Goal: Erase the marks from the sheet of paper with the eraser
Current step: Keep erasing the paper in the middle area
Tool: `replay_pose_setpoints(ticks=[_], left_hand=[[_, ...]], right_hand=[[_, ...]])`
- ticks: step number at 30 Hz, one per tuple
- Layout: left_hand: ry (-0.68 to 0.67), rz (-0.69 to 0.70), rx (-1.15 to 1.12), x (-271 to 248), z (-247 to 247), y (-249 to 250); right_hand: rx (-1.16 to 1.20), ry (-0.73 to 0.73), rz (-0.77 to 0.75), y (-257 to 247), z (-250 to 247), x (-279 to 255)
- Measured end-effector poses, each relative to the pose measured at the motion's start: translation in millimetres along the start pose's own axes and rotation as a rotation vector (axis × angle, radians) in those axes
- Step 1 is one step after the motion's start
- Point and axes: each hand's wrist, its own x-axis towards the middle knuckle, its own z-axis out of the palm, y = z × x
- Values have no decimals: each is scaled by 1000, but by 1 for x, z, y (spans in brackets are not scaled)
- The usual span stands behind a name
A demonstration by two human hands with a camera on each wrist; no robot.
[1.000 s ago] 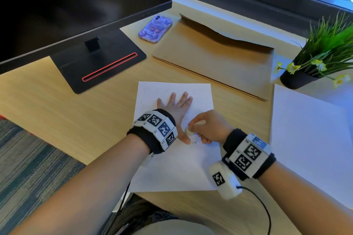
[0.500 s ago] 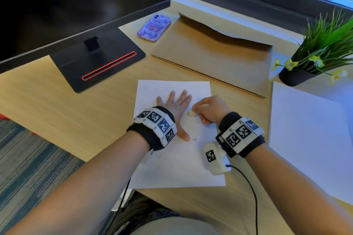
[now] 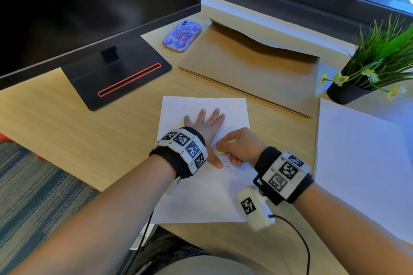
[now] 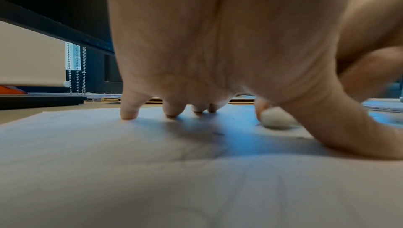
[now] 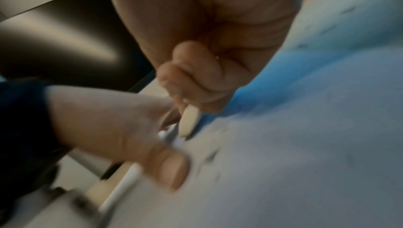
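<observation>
Since half a second before, the right hand had come back toward the person, from beside the left fingertips to a place next to the left thumb, and the eraser came with it. The left hand had stayed where it was.

The left hand lay flat on the sheet of paper, its fingers straight and spread, pressing the sheet on the bench. The left wrist view showed the fingertips touching the paper. The right hand had its fingers curled around the eraser and pinched it. The eraser was small, pale and oval. In the right wrist view it stood steeply on the sheet, its long axis running from the fingers down to the paper, the lower end touching the sheet. It was just beside the left thumb, near the middle of the sheet. A small dark mark remained on the paper just below the right hand.

Further back on the bench stood a monitor on its black base, a phone in a purple case, a large brown envelope and a potted plant. Another white sheet lay to the right.
</observation>
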Motion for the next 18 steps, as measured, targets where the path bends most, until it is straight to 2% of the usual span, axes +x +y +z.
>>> replay_pose_setpoints(ticks=[1,4,6,8,11,12,16,18], left_hand=[[-1,3,-3,0,0,0],[-3,6,-21,-1,-1,-1],[-4,4,-25,-1,-1,-1],[-4,4,-20,0,0,0],[-5,-2,-4,1,0,0],[-4,-4,-2,0,0,0],[-7,0,-11,-1,-2,1],[-12,-3,-8,-1,-2,1]], right_hand=[[5,13,1,1,-4,1],[96,250,-3,1,-24,16],[156,330,-2,0,-27,19],[96,262,1,2,-16,9],[-65,55,1,4,0,-10],[-82,42,-10,4,-3,-9],[71,240,-8,-2,-23,11],[93,250,-6,-1,-18,10]])
